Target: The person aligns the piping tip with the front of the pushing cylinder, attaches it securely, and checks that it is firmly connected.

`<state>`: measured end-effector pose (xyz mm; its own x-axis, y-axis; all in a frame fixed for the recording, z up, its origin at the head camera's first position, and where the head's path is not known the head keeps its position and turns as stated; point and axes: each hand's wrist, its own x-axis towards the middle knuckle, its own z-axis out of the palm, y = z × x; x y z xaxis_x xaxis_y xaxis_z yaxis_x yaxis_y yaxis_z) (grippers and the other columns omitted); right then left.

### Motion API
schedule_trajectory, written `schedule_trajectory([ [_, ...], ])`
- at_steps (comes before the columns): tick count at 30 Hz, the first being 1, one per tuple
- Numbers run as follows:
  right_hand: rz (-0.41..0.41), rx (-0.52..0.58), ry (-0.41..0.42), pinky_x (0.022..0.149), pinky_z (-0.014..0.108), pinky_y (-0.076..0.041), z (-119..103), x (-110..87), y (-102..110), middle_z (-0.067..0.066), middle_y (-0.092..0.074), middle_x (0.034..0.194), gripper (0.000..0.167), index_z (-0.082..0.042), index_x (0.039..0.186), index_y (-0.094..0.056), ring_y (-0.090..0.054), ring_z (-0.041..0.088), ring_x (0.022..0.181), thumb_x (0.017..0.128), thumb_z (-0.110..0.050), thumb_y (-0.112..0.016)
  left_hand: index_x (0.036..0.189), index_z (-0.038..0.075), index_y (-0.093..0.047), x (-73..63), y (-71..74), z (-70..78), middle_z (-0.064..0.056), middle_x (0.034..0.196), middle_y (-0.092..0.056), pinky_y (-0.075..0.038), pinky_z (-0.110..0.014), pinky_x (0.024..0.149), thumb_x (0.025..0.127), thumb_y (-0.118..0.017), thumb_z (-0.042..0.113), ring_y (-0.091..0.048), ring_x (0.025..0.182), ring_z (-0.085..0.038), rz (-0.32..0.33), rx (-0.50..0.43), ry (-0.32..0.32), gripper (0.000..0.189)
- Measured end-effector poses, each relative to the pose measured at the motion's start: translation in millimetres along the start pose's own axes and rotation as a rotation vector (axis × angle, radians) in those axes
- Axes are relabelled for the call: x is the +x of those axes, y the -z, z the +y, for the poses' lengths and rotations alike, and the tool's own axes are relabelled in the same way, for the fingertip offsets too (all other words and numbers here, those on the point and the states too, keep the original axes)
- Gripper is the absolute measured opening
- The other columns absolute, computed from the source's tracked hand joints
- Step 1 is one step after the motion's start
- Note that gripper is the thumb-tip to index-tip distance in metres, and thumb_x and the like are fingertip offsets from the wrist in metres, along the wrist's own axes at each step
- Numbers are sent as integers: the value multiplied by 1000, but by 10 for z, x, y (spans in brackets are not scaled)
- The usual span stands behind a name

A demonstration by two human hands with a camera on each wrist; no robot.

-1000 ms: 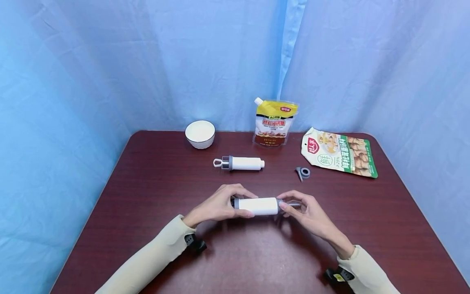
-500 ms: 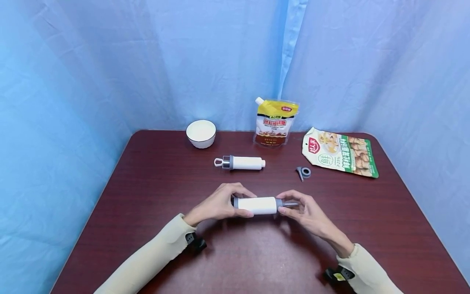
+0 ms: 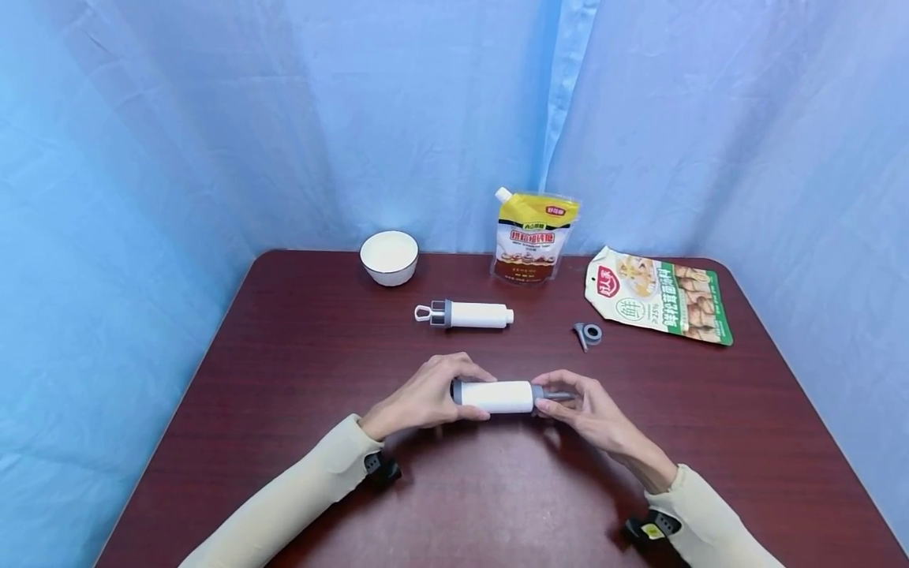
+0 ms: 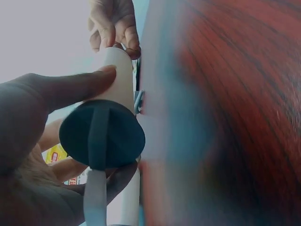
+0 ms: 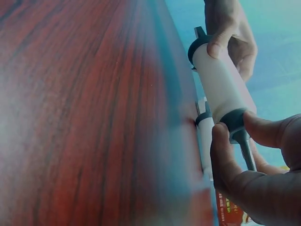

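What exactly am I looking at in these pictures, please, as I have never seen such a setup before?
There is no machine here: a person works with two bare hands. The wide view is from the head, looking down; the two close views are from the left and right wrists. The left hand grips one end of a white tube, and the right hand pinches the grey cap at the other end, from which a thin nozzle sticks out. Farther back on the dark red table are a second white tube, a bowl, a spouted pouch, a green-and-white packet and small grey pieces.
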<state>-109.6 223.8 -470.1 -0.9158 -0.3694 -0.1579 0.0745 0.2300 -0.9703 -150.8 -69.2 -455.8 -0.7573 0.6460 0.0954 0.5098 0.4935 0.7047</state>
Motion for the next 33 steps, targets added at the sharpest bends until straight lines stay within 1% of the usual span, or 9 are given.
schedule_trajectory([
  [2,-13,-4,-3,78,37,-63,5,10,9,30,-63,122,39,10,133,-56,-77,18,88,101,-9,-67,120,26,-78,-3,-4,-8,9,103,-71,-46,-24,80,82,-90,34,-60,90,-6,-6,-3,13,40],
  [5,-34,0,-25,70,38,-63,5,45,32,26,-66,111,39,10,133,-54,-77,24,81,103,-10,-66,121,27,-77,11,-2,-24,9,106,-72,-46,-25,82,84,-89,35,-59,92,-7,-27,-7,32,39],
  [9,-53,-5,-52,65,36,-61,14,95,39,26,-67,107,40,10,133,-54,-75,23,80,103,-12,-66,121,27,-77,20,3,-35,7,109,-72,-46,-26,84,85,-88,36,-59,94,-8,-50,6,46,39],
  [16,-66,-42,-66,69,34,-62,56,163,23,29,-65,114,38,9,132,-57,-74,19,81,102,-12,-67,121,24,-76,20,1,-59,5,109,-71,-47,-26,86,85,-88,34,-59,95,-9,-74,42,69,39],
  [21,-75,-50,-52,68,31,-60,91,193,9,28,-64,118,39,8,131,-58,-72,15,79,98,-9,-71,120,24,-75,15,14,-70,6,108,-70,-49,-28,88,85,-88,33,-59,97,-10,-89,47,91,38],
  [25,-82,-75,-24,64,29,-58,118,201,10,28,-65,117,39,7,130,-60,-69,14,75,97,-8,-73,120,23,-75,10,10,-91,5,108,-70,-49,-29,89,86,-87,33,-59,97,-11,-93,50,84,37],
  [28,-84,-101,-12,63,30,-57,134,201,16,28,-66,116,37,5,129,-62,-67,14,73,97,-8,-73,120,22,-75,5,-2,-108,5,108,-70,-48,-29,89,86,-86,33,-59,97,-11,-98,58,74,37],
  [31,-83,-121,-15,63,31,-58,140,200,20,28,-66,116,38,4,130,-63,-68,15,75,96,-9,-74,120,22,-75,1,-7,-116,5,108,-70,-47,-30,90,87,-86,34,-59,98,-12,-102,63,75,37],
  [33,-81,-140,-18,66,31,-59,135,200,22,26,-67,118,39,2,130,-64,-70,14,80,95,-11,-76,120,22,-75,3,-5,-121,4,108,-70,-47,-31,90,87,-86,34,-60,98,-12,-106,69,83,38],
])
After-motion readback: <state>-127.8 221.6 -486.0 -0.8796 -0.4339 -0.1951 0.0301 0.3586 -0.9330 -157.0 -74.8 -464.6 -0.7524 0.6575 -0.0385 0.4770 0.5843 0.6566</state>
